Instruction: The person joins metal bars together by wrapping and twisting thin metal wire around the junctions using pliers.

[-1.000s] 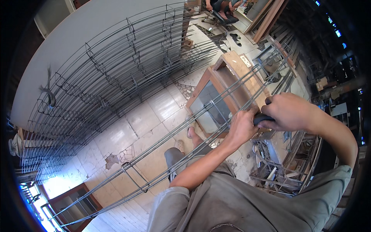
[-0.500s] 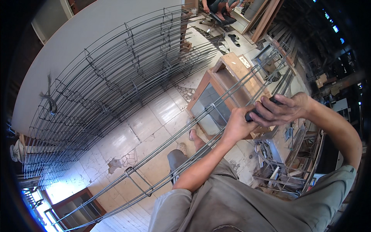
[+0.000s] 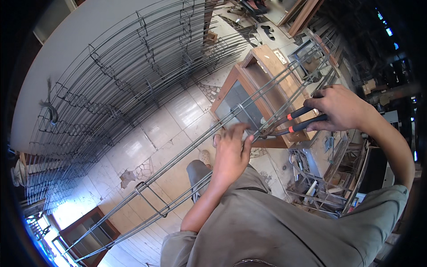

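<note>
My right hand [image 3: 341, 109] grips the black handles of a pair of pincers [image 3: 289, 124], whose head bites at a joint of the long rebar cage [image 3: 187, 153]. My left hand [image 3: 231, 151] rests on the cage's bars just beside that joint, fingers loosely curled over them. The cage runs slantwise across a wooden trestle [image 3: 249, 84]. Beyond, finished cages [image 3: 115, 89] lean stacked against a pale wall [image 3: 58, 58] above the tiled floor [image 3: 147, 138].
</note>
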The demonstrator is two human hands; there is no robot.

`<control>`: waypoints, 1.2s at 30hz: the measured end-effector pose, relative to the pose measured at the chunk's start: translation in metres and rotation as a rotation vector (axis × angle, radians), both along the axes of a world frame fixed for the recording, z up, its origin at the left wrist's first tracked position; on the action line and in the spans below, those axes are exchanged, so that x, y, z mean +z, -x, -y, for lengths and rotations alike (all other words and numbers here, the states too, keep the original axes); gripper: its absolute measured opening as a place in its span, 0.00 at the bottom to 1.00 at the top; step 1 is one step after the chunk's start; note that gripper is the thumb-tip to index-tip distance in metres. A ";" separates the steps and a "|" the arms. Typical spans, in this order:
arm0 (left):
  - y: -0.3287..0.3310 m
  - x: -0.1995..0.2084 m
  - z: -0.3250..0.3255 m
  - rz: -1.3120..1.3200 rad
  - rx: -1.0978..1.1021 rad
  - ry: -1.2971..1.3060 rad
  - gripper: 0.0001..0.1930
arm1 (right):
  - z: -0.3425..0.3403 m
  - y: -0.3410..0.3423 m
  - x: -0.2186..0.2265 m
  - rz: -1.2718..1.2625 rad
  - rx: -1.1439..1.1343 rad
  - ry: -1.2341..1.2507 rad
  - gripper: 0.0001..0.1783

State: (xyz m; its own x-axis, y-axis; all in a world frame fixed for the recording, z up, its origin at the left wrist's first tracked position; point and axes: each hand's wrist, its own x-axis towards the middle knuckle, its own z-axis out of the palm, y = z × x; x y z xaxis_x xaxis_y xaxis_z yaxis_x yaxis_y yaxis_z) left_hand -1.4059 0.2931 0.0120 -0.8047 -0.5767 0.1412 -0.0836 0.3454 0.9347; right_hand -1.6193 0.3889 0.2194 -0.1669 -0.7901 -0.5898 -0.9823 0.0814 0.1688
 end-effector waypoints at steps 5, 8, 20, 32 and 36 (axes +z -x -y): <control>0.013 -0.028 -0.030 0.162 -0.205 0.106 0.18 | -0.001 0.037 -0.015 0.283 -0.161 0.026 0.26; 0.027 -0.025 -0.031 0.246 -0.196 0.048 0.17 | 0.002 0.050 -0.021 0.366 -0.208 0.031 0.26; 0.036 -0.028 -0.030 0.320 -0.166 0.005 0.14 | 0.009 0.080 -0.043 0.527 -0.270 0.008 0.25; 0.038 -0.018 -0.029 0.343 -0.132 -0.014 0.13 | -0.009 0.091 -0.046 0.539 -0.279 0.059 0.28; 0.035 -0.022 -0.028 0.371 -0.202 -0.025 0.14 | -0.015 0.091 -0.051 0.553 -0.285 0.076 0.29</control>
State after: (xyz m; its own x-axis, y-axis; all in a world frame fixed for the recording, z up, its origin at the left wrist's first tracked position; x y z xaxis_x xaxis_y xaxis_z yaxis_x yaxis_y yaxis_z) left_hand -1.4411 0.3216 -0.0098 -0.8955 -0.4016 -0.1917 -0.3491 0.3670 0.8622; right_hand -1.7099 0.4039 0.1684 -0.0635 -0.8027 -0.5930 -0.8607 0.3448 -0.3745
